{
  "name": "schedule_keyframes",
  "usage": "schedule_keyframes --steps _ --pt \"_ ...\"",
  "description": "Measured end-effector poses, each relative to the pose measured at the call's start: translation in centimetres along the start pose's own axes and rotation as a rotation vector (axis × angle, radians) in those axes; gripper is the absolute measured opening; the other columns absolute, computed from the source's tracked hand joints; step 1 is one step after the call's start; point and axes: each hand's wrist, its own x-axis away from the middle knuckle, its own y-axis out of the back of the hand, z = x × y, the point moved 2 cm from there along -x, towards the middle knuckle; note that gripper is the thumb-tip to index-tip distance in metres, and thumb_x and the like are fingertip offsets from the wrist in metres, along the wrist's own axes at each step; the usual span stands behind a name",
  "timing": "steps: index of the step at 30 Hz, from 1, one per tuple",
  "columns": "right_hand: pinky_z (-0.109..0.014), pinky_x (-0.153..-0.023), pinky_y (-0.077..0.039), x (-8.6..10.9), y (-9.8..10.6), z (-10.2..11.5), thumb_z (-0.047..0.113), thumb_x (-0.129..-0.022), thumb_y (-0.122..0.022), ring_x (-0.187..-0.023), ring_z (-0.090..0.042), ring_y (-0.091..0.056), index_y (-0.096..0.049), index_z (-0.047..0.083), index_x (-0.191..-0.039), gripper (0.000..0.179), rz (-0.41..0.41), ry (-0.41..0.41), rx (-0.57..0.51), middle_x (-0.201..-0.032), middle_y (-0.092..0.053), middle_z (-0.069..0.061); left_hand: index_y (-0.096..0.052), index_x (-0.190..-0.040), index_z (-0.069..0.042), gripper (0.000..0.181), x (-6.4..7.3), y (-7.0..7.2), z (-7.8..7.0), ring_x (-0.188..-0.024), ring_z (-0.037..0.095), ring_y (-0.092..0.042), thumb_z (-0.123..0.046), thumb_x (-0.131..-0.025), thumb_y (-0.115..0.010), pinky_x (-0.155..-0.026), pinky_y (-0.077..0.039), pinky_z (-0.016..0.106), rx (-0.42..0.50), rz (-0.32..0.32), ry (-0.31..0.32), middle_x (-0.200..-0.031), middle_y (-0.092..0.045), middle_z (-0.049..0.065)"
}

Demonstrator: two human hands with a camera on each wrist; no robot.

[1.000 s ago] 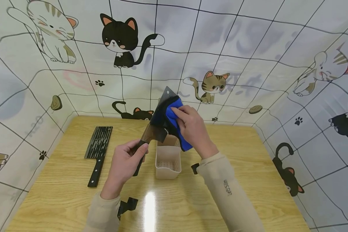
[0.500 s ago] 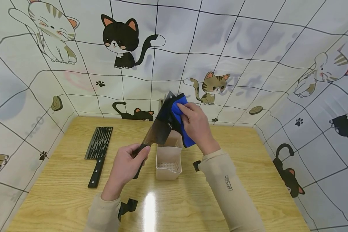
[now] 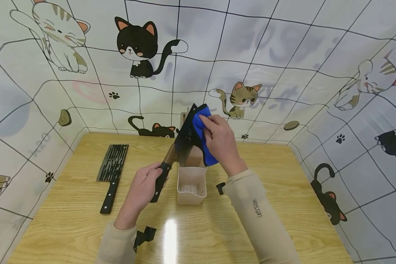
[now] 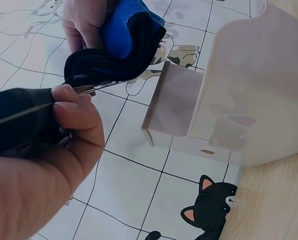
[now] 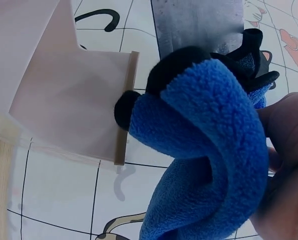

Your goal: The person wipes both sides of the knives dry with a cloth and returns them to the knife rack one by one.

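Note:
My left hand point(image 3: 142, 187) grips the black riveted handle of a cleaver point(image 3: 161, 183), its blade slanting up and away above the table. With thumb and fingers, my right hand point(image 3: 222, 141) pinches a blue cloth with black edging point(image 3: 204, 135), which lies against the blade and covers much of it. The right wrist view shows the fuzzy folded cloth point(image 5: 209, 125) with part of the bare metal blade point(image 5: 199, 25) beyond it. From the left wrist, the blade appears nearly edge-on beneath the cloth point(image 4: 123, 35).
Another cleaver point(image 3: 110, 172), with a dark streaked blade and black handle, lies on the wooden table point(image 3: 69, 220) at the left. A beige plastic holder point(image 3: 191, 200) with a perforated bottom stands in the middle, below the held blade. A cat-print sheet point(image 3: 198, 73) surrounds the table.
The cloth moved right with my right hand, then slightly back left along the blade. My left hand has turned the cleaver, so its blade looks narrower and more of the handle shows.

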Motion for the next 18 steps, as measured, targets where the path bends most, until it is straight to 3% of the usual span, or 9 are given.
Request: schedule_keyframes --steps 3,9,18 --pt "-0.045 -0.096 -0.056 0.05 -0.02 0.05 0.001 -0.101 -0.062 -0.104 -0.034 -0.064 -0.071 0.000 -0.129 0.030 0.004 -0.001 0.001 -0.113 -0.067 -0.020 -0.064 -0.117 0.008 0.035 0.06 0.06 0.00 -0.074 0.023 -0.053 -0.010 -0.110 -0.034 -0.062 -0.046 0.031 0.026 0.039 -0.026 -0.087 -0.059 0.015" --pt "-0.044 -0.092 -0.056 0.26 -0.01 0.02 0.001 -0.101 -0.062 -0.103 -0.034 -0.064 -0.070 0.000 -0.130 0.031 -0.012 0.004 -0.011 -0.112 -0.067 -0.019 -0.061 -0.107 0.005 0.027 0.23 0.10 0.38 -0.071 0.019 -0.049 -0.013 -0.112 -0.041 -0.060 -0.042 0.030 0.038 0.090 -0.102 -0.081 -0.052 0.011" --pt "-0.046 -0.093 -0.056 0.43 -0.01 -0.45 0.001 -0.099 -0.064 -0.101 -0.036 -0.064 -0.069 -0.004 -0.130 0.031 -0.072 -0.010 -0.014 -0.110 -0.067 -0.021 -0.071 -0.111 -0.001 0.021 0.51 0.15 0.45 -0.058 0.013 -0.041 -0.017 -0.105 -0.059 -0.051 -0.037 0.027 -0.079 -0.016 -0.067 -0.075 -0.048 0.005"
